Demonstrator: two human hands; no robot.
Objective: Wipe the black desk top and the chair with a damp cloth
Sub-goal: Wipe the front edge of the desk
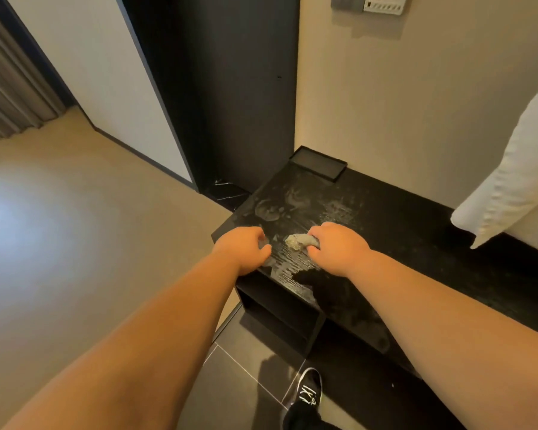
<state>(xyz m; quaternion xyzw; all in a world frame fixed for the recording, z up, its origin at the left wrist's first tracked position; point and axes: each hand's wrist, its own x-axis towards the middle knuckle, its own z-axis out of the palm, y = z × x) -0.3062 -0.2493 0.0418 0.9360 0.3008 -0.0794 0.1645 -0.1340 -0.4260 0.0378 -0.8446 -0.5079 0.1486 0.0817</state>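
The black desk top (395,231) runs along the wall, with wet smears near its left end. My right hand (336,248) grips a crumpled grey cloth (297,241) and holds it down on the desk. My left hand (244,251) rests at the desk's left front corner with fingers curled; a bit of grey shows under it, but I cannot tell if it holds anything. No chair is in view.
A shallow black tray (319,162) sits at the desk's back left corner against the wall. A white pillow (516,169) hangs over the desk at the right. Open shelf compartments (280,308) lie below the top. My shoe (308,389) stands on the dark tiles.
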